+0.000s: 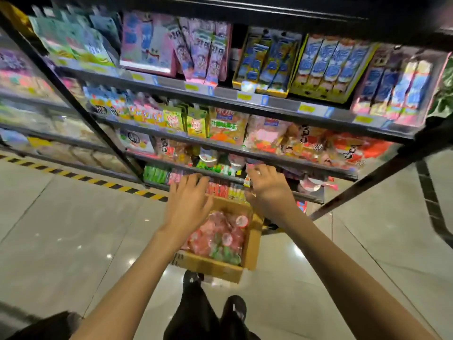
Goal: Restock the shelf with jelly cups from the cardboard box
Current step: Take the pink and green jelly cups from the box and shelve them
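Many jelly cups [220, 238] fill cardboard box [217, 269]; L hand [188, 202] spread above, R hand [267, 188] pinches cup [247, 180].

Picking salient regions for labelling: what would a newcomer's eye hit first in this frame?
Two bare arms reach up from the bottom edge, the left hand and right hand at the lowest tiers of the shelf in mid-frame. Just below them sits an open cardboard box full of red and green jelly cups. Above, the tiers are packed with bright, blurred snack packets.
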